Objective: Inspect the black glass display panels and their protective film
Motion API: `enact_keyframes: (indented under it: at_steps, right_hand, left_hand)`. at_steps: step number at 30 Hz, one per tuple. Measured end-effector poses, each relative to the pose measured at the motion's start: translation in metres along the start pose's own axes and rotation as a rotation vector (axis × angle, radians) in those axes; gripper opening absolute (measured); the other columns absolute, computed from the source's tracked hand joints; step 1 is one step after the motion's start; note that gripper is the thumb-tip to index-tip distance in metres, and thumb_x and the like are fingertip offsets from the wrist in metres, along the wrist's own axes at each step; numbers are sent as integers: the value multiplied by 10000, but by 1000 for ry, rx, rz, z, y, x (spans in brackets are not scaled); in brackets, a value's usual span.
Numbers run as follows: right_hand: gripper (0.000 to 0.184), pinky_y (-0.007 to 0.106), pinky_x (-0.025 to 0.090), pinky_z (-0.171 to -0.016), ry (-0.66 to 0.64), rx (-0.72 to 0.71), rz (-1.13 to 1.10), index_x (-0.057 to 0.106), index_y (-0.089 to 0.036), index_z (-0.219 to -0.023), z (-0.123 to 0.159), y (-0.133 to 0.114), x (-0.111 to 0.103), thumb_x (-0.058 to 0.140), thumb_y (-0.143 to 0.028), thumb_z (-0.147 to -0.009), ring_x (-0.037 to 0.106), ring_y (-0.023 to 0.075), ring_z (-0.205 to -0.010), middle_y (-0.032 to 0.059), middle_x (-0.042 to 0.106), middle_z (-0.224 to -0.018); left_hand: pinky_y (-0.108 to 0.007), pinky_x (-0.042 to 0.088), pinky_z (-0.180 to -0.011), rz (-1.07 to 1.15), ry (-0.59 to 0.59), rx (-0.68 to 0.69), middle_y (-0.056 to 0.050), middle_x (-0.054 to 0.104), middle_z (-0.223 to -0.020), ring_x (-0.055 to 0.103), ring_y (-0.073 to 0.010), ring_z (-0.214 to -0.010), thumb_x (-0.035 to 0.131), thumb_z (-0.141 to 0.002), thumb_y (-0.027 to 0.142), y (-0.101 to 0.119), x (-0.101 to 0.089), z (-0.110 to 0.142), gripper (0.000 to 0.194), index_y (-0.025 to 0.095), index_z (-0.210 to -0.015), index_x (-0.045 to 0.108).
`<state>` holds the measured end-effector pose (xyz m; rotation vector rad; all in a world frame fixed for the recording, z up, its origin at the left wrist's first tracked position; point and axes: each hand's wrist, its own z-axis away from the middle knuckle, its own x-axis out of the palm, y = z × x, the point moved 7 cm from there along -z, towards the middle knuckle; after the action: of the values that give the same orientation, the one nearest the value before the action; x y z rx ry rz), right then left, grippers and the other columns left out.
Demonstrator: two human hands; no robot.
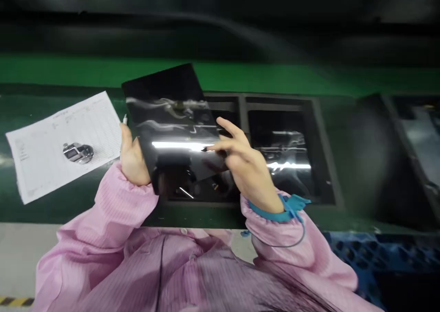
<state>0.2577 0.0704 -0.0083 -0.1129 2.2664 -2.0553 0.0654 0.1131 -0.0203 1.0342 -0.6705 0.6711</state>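
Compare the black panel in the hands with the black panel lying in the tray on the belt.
The held panel is lifted and tilted, gripped at its left edge by the left hand, with the right hand on its face. The tray panel lies flat and untouched in the dark tray. The held panel shows whole; the tray panel is partly hidden. Both are black, glossy and reflect lights.

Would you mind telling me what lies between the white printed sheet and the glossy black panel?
In the head view, only the left hand gripping the glossy black panel beside the white printed sheet.
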Motion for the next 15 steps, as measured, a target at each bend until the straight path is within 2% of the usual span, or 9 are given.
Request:
enact_keyframes:
  at_steps: [1,2,4,6,7,9,11,13,15]
  right_hand:
    - [421,433,357,-1296,91,74,-49,683,-300,-1160,4,5,-6,751,-554,-831,416,234,-1483,-26,338,-1635]
    - [545,413,459,-1228,159,148,-104,604,-333,-1286,9,10,-10,804,-475,-799,489,211,-1413,-8,374,-1610]
    - [682,393,623,-1017,182,266,-207,508,-349,-1399,21,19,-14,809,-436,-793,628,179,-1185,29,538,-1457]
    - [660,370,683,-785,160,313,-254,537,-324,-1394,39,22,-25,792,-454,-799,668,153,-943,38,650,-1251]
    - [649,350,681,-704,176,323,-274,560,-318,-1377,50,23,-34,799,-452,-789,661,138,-868,34,664,-1196]
    - [642,297,662,-619,248,330,-301,578,-329,-1361,76,25,-61,815,-431,-773,644,109,-789,20,671,-1132]
    - [625,252,643,-591,342,331,-305,590,-352,-1343,105,29,-92,826,-399,-765,636,92,-749,1,675,-1053]
    - [608,234,640,-588,438,323,-288,606,-376,-1311,131,35,-124,838,-383,-749,636,89,-736,-18,670,-971]
    - [611,235,644,-589,524,314,-258,619,-383,-1281,151,42,-153,859,-386,-718,642,97,-741,-25,660,-921]
  left_hand:
    - [-520,529,-1116,12,-52,-20,-112,751,-1089,573,-312,-1367,218,-1010,690,-2,4,-1,716,159,-974,697]
    - [-521,545,-1095,12,-73,-47,-112,754,-1050,601,-322,-1332,298,-1008,667,-6,7,-1,649,155,-954,694]
    - [-501,568,-1067,-43,-9,-104,-102,758,-944,651,-330,-1261,500,-981,498,-17,6,-1,402,151,-895,684]
    - [-472,577,-1055,-149,55,-115,-80,756,-873,683,-324,-1206,651,-876,308,-28,6,1,152,160,-851,673]
    - [-458,571,-1063,-210,27,-110,-71,763,-904,686,-314,-1203,697,-826,250,-33,10,2,101,166,-880,678]
    - [-420,555,-1077,-309,-121,-87,-58,765,-1089,678,-276,-1221,761,-765,202,-42,25,8,293,195,-1048,686]
    - [-366,536,-1083,-363,-248,-102,-61,711,-1295,658,-233,-1261,780,-760,205,-50,35,16,524,235,-1262,630]
    - [-340,517,-1092,-387,-272,-121,-72,657,-1401,638,-214,-1296,770,-779,209,-53,38,23,641,258,-1382,559]
    - [-346,499,-1110,-426,-283,-124,-83,650,-1412,631,-219,-1305,750,-808,218,-51,43,29,621,251,-1397,559]
